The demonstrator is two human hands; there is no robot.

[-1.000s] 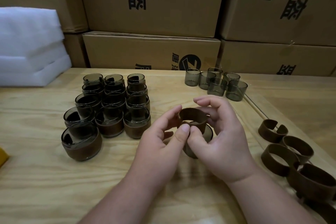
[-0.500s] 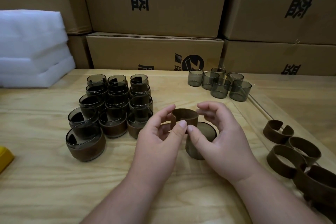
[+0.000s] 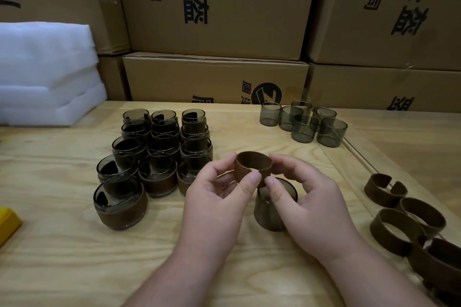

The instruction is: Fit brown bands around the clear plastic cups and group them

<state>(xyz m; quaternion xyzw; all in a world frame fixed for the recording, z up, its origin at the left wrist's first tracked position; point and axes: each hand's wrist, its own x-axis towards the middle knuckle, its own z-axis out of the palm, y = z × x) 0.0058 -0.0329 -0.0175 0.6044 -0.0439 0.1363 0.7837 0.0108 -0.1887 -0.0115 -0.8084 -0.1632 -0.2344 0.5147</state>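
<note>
Left hand [image 3: 219, 197] and right hand [image 3: 306, 204] share 1 brown band [image 3: 253, 166], each pinching it between thumb and forefinger on its own side. Both thumbs meet at the near edge, where the band's 2 ends overlap; this hold probably keeps the split band closed into a loop sized for the cup. The band is raised off the table [image 3: 62, 269], tilted slightly, with its opening facing up.

Directly below the band, partly hidden behind the right thumb, 1 clear plastic cup [image 3: 269, 217] stands upright on the table, unbanded. Its position under the loop suggests the band is being lined up to go over the rim, so the step in hand appears to be alignment before fitting.

To the left, the banded cups [image 3: 154, 157] stand packed in rows, touching one another; this is the finished group, and the nearest one [image 3: 119, 207] sits at the front left corner. Placement on the left keeps completed work apart from stock.

At the far right, 6 bare cups [image 3: 303, 122] wait in a tight cluster, within reach of the right hand. Along the right edge, loose bands [image 3: 399, 222] lie in a line, several open at the split.

White foam sheets [image 3: 45, 72] are stacked at far left, and cardboard boxes [image 3: 217, 7] form the back wall. Roughly two-thirds of the visible cups already carry bands.
</note>
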